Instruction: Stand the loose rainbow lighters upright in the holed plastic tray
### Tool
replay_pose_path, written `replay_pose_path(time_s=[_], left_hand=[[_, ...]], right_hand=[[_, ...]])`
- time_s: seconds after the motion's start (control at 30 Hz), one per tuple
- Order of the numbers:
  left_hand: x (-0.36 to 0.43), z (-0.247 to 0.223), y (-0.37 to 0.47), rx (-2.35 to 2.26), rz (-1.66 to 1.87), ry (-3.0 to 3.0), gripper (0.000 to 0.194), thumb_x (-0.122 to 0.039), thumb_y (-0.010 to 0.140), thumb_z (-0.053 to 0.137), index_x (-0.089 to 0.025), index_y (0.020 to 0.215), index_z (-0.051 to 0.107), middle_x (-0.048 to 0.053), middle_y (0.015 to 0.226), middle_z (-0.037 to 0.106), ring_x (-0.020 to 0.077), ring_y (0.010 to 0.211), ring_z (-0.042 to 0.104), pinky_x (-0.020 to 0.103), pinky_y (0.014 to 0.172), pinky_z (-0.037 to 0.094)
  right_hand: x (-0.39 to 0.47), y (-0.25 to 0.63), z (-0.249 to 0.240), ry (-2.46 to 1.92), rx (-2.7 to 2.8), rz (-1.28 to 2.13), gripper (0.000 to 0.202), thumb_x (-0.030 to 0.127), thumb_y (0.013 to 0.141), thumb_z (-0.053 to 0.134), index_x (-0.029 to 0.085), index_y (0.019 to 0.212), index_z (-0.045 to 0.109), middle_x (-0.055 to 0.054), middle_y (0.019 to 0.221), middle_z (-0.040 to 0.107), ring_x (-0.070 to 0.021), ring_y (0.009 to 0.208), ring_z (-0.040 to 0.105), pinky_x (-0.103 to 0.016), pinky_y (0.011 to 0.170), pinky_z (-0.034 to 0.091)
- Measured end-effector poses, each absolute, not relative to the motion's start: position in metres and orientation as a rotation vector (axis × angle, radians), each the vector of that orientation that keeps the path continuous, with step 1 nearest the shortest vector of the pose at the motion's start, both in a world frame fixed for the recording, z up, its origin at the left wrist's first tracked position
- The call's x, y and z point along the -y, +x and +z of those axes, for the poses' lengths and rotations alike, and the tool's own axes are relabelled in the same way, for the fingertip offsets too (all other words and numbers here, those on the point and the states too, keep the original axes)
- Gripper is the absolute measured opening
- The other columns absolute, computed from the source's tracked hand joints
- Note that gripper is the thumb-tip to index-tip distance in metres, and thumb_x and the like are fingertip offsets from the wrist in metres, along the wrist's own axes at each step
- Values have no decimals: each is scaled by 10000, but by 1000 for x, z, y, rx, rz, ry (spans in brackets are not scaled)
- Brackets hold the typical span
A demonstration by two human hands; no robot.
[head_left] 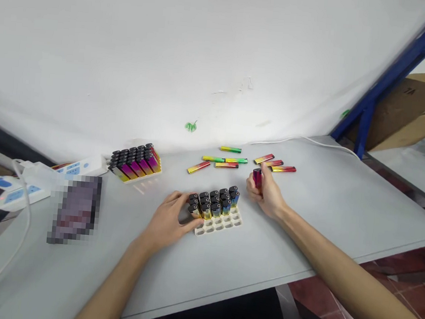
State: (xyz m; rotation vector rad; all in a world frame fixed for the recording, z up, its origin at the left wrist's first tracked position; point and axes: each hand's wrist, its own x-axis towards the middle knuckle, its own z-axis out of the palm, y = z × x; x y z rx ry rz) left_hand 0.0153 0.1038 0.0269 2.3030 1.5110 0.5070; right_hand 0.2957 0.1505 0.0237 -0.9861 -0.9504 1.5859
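My right hand (265,191) is closed around an upright lighter (257,177) with a dark top and a red-purple body, held above the table to the right of the tray. A white tray (218,224) with oval holes lies before me. Its back rows hold several upright lighters (216,207) with black tops and yellow-to-blue bodies, while the front holes are bare. My left hand (172,218) grips the tray's left end, thumb at the near side and fingers behind the lighters. Loose lighters (227,165) in red, yellow and green lie on their sides behind the tray.
A second tray (142,178) full of purple-yellow lighters stands at the back left. Beside it are a white power strip (27,190), a cable (27,217) and a blurred dark item (76,209). A wall backs the table; a blue frame (366,121) and cardboard box (406,109) stand right.
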Motion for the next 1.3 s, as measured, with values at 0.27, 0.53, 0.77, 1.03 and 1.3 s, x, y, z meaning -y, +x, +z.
replay_pose_path(time_s=[0.27,0.53,0.77,1.03,1.3], left_hand=[[-105,25,14,-1506,495,2304,506,-456,839,658,-252,1278,513,55,1144,598,253,1128,564,403,960,480],[-104,27,13,-1498,512,2327,510,-457,834,659,-254,1280,519,52,1124,613,260,1128,572,408,949,493],[-104,27,13,-1497,517,2354,503,-460,836,657,-251,1275,526,52,1137,618,258,1121,587,389,939,500],[-104,26,12,-1478,507,2375,542,-465,840,655,-251,1309,487,58,1154,605,258,1143,564,400,959,485],[-104,27,11,-1460,522,2402,571,-525,822,661,-242,1293,505,61,1137,620,264,1125,575,396,934,503]], right_hand=[[-145,288,24,-959,883,1570,522,517,895,387,212,472,368,59,413,222,-75,391,132,-239,403,101],[-143,283,24,-959,895,1567,509,542,862,407,227,467,343,62,404,205,-79,383,120,-244,402,93],[-144,285,23,-958,903,1545,626,727,857,393,224,489,332,68,448,184,-77,400,104,-254,414,76],[-144,285,23,-1009,871,1549,541,586,886,406,228,493,306,63,423,200,-79,396,119,-249,407,95],[-143,284,18,-979,1094,1458,558,683,904,390,206,637,506,42,532,353,-99,437,323,-265,453,264]])
